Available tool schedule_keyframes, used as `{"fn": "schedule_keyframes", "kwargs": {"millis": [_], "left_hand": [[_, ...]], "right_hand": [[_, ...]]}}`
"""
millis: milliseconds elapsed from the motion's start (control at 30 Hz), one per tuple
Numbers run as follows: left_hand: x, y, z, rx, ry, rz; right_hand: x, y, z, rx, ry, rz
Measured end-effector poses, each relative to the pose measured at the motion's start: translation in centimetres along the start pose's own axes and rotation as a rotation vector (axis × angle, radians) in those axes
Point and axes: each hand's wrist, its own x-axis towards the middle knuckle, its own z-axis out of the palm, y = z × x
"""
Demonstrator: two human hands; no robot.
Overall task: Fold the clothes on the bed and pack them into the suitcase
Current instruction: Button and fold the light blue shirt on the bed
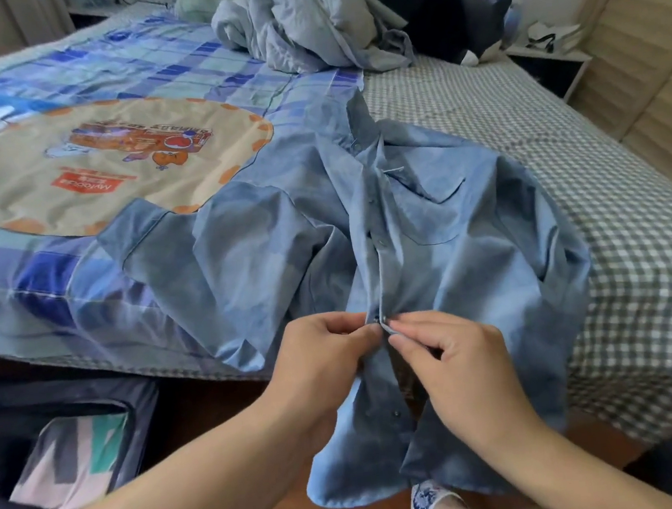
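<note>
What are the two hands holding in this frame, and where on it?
Both hands hold the blue shirt at its front placket: the left hand and right hand pinch opposite edges beside a button.

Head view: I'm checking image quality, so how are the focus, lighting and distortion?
Head view: soft daylight, no harsh glare; the light blue button-up shirt and both hands, left hand and right hand, are fairly sharp; the crumpled grey clothes pile looks softer; wide-angle bending curves the bed edge.
</note>
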Motion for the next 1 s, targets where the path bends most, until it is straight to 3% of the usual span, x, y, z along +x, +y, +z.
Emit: {"fn": "schedule_keyframes", "kwargs": {"millis": [200,367,500,700,800,867,1000], "left_hand": [[-0.9,0.4,0.6,0.100,0.023,0.084],[-1.0,0.5,0.9,0.014,0.045,0.048],[-0.8,0.5,0.9,-0.003,0.034,0.019],[-0.5,0.0,0.8,0.165,0.097,0.112],[-0.5,0.1,0.7,0.176,0.032,0.144],[0.0,-0.2,0.5,0.344,0.016,0.248],[1.5,-0.7,-0.9,0.752,0.145,0.417]], "right_hand": [[-0.3,-0.5,0.3,-0.136,0.051,-0.157],[-0.3,-0.8,0.6,-0.118,0.092,-0.203],[-0.4,-0.9,0.6,-0.193,0.064,-0.263],[-0.3,-0.7,0.4,-0.185,-0.013,-0.274],[0.5,-0.2,0.2,-0.088,-0.031,-0.217],[1.5,0.3,-0.3,-0.113,-0.059,-0.146],[2.9,1.6,-2.4,-0.245,-0.397,0.268]]}}
